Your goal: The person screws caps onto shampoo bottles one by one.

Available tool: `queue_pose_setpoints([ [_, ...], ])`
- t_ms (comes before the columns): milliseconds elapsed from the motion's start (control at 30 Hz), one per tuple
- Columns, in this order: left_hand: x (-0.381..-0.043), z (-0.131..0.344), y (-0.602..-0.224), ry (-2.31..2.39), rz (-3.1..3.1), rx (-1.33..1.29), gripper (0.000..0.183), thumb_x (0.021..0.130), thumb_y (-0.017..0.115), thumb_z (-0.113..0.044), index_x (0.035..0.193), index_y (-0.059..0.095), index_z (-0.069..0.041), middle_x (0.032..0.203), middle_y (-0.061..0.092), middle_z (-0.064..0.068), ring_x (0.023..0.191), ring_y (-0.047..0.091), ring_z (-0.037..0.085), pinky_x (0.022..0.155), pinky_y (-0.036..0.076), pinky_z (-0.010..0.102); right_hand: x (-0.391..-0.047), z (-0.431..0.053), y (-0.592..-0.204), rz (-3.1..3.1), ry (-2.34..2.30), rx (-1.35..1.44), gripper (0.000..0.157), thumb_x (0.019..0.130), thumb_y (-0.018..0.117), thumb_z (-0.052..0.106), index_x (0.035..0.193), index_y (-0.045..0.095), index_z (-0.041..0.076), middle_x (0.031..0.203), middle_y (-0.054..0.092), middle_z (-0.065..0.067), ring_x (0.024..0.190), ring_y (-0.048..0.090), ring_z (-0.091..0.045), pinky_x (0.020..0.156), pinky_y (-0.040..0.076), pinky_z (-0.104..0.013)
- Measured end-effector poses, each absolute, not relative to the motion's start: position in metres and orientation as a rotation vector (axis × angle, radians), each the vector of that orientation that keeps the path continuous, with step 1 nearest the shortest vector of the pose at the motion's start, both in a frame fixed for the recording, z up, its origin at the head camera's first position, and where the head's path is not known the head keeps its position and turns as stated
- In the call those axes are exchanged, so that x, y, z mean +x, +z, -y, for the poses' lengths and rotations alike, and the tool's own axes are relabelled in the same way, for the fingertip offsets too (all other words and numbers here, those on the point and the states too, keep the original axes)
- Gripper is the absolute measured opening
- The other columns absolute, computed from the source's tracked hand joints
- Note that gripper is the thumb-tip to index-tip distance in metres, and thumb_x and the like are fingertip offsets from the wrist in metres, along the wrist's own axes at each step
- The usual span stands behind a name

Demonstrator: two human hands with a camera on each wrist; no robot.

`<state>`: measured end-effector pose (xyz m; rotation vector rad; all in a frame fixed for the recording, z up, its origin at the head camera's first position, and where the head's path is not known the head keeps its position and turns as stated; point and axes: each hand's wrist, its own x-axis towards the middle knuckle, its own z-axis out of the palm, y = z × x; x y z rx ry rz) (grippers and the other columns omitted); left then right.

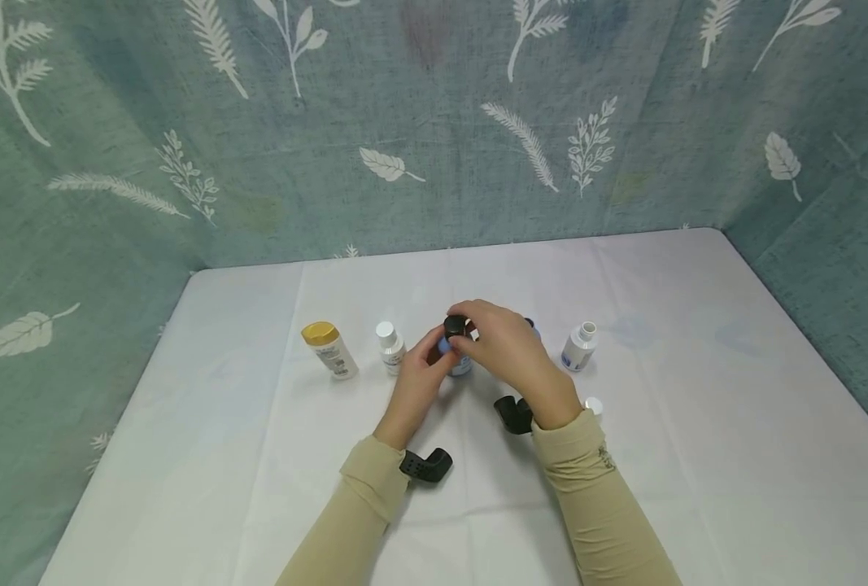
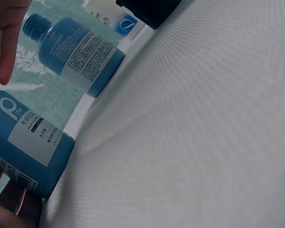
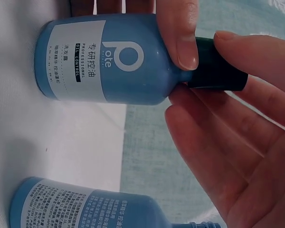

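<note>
In the right wrist view, a blue bottle (image 3: 133, 85) with a white label stands on the table, a black cap (image 3: 221, 69) at its neck. My left hand (image 1: 420, 376) grips this bottle, fingers round its body and one fingertip near the neck. From the other side my right hand (image 1: 510, 346) pinches the black cap between thumb and fingers. Whether the cap is fully seated cannot be told. Beside it stands a second blue bottle (image 2: 80, 57) with a bare threaded neck; in the head view my right hand mostly hides that one.
Left of my hands stand a yellow-capped bottle (image 1: 331, 354) and a white-capped white bottle (image 1: 390, 348). At right is an uncapped white bottle (image 1: 578, 347). A small white object (image 1: 593, 404) shows beside my right wrist. Patterned green cloth (image 1: 434, 146) hangs behind the white table (image 1: 668, 358).
</note>
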<state>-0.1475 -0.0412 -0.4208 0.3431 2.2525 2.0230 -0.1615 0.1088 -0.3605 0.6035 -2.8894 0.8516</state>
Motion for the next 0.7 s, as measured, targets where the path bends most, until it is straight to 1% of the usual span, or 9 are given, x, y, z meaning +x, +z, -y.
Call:
queue_pose_setpoints([
  [100,-0.149,0.042,-0.423,2.027,-2.258,0.37,0.041,0.087,0.057,-0.016,0.128,0.049,-0.015,0.125,0.051,0.003,0.114,0.047,0.017,0.093,0.039,0.031,-0.162,-0.107,-0.36,2.901,0.868,0.563,0.034,0.08,0.067,0.027,0.111,0.058,0.015,0.103,0.059,0.004,0.087,0.056,-0.01,0.072,0.046,-0.029],
  [267,-0.155,0.043,-0.437,2.044,-2.253,0.365,0.039,0.087,0.058,-0.017,0.125,0.051,-0.023,0.122,0.053,-0.001,0.111,0.049,0.014,0.091,0.041,0.031,-0.162,-0.105,-0.36,2.899,0.889,0.525,0.032,0.078,0.069,0.027,0.106,0.059,0.016,0.096,0.059,0.005,0.085,0.056,-0.01,0.07,0.045,-0.028],
  [400,-0.16,0.043,-0.449,2.034,-2.28,0.36,0.039,0.086,0.058,-0.023,0.124,0.051,-0.027,0.122,0.053,-0.005,0.112,0.048,0.011,0.092,0.04,0.029,-0.162,-0.104,-0.359,2.898,0.877,0.534,0.038,0.078,0.07,0.028,0.111,0.057,0.015,0.098,0.059,0.003,0.086,0.056,-0.012,0.07,0.046,-0.029],
  [500,-0.161,0.043,-0.452,2.037,-2.292,0.367,0.04,0.086,0.058,-0.025,0.125,0.051,-0.028,0.122,0.053,-0.005,0.112,0.048,0.011,0.092,0.04,0.03,-0.161,-0.104,-0.36,2.895,0.86,0.549,0.046,0.077,0.07,0.029,0.118,0.055,0.014,0.103,0.058,0.001,0.086,0.056,-0.013,0.07,0.046,-0.03],
  [633,-0.16,0.043,-0.451,2.037,-2.285,0.366,0.043,0.086,0.059,-0.024,0.128,0.048,-0.029,0.125,0.051,-0.005,0.112,0.049,0.013,0.092,0.041,0.03,-0.16,-0.106,-0.359,2.876,0.848,0.569,0.053,0.076,0.071,0.03,0.123,0.052,0.016,0.109,0.056,0.0,0.09,0.056,-0.014,0.07,0.046,-0.029],
  [700,-0.159,0.043,-0.45,2.04,-2.274,0.359,0.047,0.086,0.059,-0.021,0.13,0.046,-0.028,0.126,0.05,-0.002,0.112,0.049,0.015,0.09,0.041,0.03,-0.158,-0.107,-0.359,2.864,0.846,0.575,0.053,0.076,0.071,0.03,0.123,0.051,0.017,0.111,0.056,0.0,0.092,0.055,-0.014,0.07,0.046,-0.029],
])
